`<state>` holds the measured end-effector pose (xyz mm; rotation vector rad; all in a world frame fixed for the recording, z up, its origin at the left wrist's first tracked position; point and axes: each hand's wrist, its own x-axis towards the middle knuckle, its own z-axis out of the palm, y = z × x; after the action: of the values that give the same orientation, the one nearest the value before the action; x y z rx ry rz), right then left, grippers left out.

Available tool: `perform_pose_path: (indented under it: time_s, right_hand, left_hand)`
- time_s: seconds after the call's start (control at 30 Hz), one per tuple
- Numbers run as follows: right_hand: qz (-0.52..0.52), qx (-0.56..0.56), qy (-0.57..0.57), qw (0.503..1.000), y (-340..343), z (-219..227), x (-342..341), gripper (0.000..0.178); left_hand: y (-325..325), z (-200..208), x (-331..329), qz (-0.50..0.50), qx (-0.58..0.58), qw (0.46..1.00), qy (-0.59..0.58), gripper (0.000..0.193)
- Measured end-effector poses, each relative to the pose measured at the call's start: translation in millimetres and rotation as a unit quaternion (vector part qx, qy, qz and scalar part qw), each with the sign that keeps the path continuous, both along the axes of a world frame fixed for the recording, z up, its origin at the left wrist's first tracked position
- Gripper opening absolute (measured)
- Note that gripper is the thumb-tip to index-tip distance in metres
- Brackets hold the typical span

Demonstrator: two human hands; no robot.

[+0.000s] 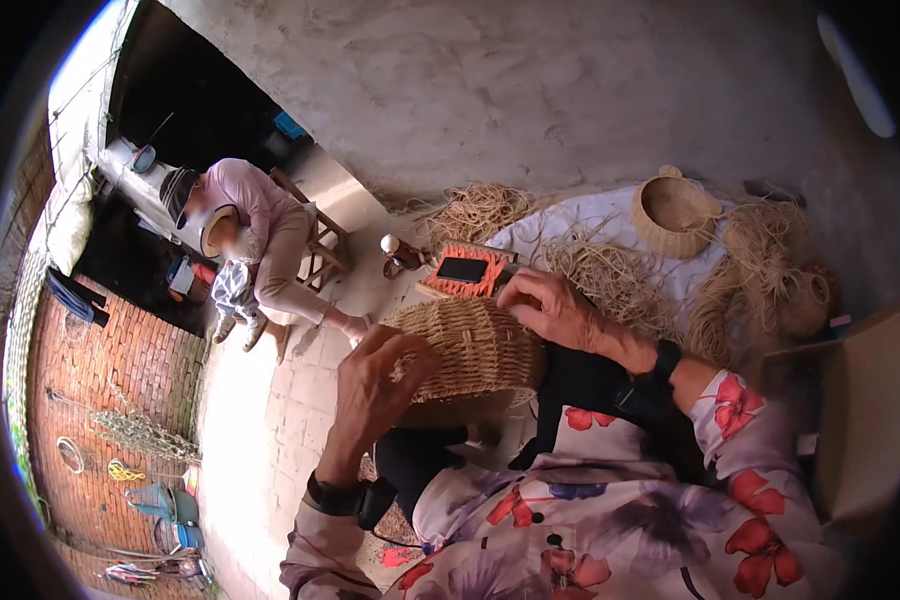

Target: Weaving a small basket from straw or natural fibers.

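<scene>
Plaster wall (530,100) behind, brick wall (120,370) at left, paved floor (290,400) between. Basket (475,345), woven in tan strands, sits above the wearer's lap, between both hands. Left hand (375,385): fingers curled against the basket's left end; cannot tell whether they clamp it. Right hand (555,310): fingers bent together at the basket's upper right edge; cannot tell whether they pinch the wall or a strand. Just beyond: stool (495,265) with orange webbing, phone (462,269) lying on it. White cloth (610,205) carries a second basket (675,242) near its far edge, loose strands (610,275) toward its near edge. Seated person (255,205) by the doorway, smaller person (235,270) held close.
</scene>
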<state>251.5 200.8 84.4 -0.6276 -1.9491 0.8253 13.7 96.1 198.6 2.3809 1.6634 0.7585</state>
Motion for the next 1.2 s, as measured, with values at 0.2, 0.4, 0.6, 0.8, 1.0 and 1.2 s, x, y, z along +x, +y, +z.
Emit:
perform_pose_path:
  time_s: [0.2, 0.4, 0.6, 0.8, 1.0, 1.2]
  right_hand:
    - [0.055, 0.002, 0.029, 0.998, -16, 4, -6, 0.014]
    - [0.049, 0.006, 0.015, 0.999, -21, 3, -7, 0.017]
    - [0.041, 0.068, -0.065, 0.995, -23, 13, -2, 0.028]
    - [0.227, 0.035, 0.052, 0.972, -55, 126, -18, 0.089]
    - [0.452, -0.228, 0.181, 0.843, -84, 151, -27, 0.073]
    - [0.156, -0.073, 0.099, 0.980, -82, 112, 4, 0.014]
  left_hand:
    - [10, -7, 11, 0.006, -0.009, 0.998, 0.061, 0.011]
    - [13, -12, 4, 0.007, 0.027, 0.994, 0.102, 0.007]
    - [0, 24, -20, 0.074, 0.035, 0.992, 0.099, 0.012]
    - [-46, 101, 11, -0.086, -0.190, 0.889, -0.407, 0.026]
    - [-48, 115, 53, -0.129, 0.079, 0.986, -0.063, 0.022]
    - [-52, 43, 38, -0.118, 0.024, 0.953, -0.280, 0.013]
